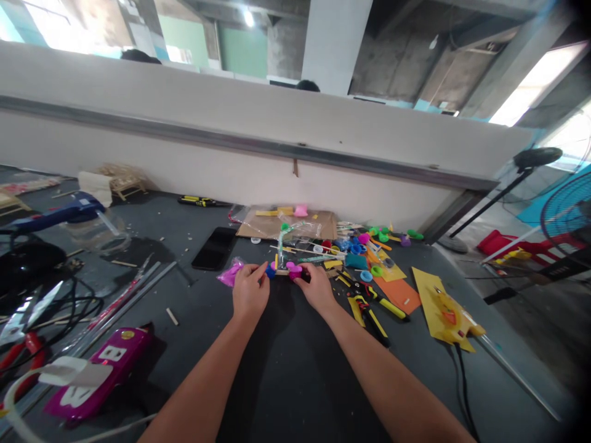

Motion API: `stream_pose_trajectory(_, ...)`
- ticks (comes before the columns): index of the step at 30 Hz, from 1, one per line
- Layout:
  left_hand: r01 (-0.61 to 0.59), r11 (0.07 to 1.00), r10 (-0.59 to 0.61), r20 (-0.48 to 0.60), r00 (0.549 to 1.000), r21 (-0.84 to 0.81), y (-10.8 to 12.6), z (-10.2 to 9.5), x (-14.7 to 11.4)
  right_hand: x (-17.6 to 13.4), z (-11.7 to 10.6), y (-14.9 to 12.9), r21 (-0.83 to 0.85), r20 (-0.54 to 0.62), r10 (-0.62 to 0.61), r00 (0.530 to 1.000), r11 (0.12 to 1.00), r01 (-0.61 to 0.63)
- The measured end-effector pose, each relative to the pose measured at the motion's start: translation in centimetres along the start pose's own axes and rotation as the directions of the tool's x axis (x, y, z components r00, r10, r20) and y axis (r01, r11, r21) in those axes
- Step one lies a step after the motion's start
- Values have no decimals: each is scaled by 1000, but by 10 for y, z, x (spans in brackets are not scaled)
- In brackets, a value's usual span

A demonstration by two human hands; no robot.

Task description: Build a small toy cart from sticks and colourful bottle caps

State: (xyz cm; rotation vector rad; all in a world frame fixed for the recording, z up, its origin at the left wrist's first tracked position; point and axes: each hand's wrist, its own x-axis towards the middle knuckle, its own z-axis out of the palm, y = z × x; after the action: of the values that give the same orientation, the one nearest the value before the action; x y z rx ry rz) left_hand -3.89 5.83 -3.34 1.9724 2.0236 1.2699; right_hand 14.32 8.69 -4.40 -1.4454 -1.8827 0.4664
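Note:
My left hand point(250, 290) is closed at the fingertips around a small blue piece point(270, 271) that looks like modelling clay. Opposite it, my right hand point(317, 287) pinches a lumpy magenta piece point(294, 270) between thumb and fingers. A short pale stick point(281, 272) runs between the two coloured pieces, low over the dark table. Just behind stands a thin whitish-green upright piece point(281, 247) with a green lump point(284, 227) on top; whether it is joined to the stick I cannot tell. Purple clay in a clear bag point(229, 274) lies against my left hand.
A black phone point(215, 248) lies left of my hands. Pliers point(369, 317) and coloured lids point(366, 275) are to the right. A hot glue gun point(455, 317) rests on yellow card. The purple power strip point(104, 375) sits near left. A white partition point(221, 154) borders the table.

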Motion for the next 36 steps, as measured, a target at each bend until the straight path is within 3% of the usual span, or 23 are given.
stream_pose_trajectory(36,-22,1000,22,-3,1000,-6,0,-1,0,1,1,-2,-5,-9,6,1000,1000,-6)
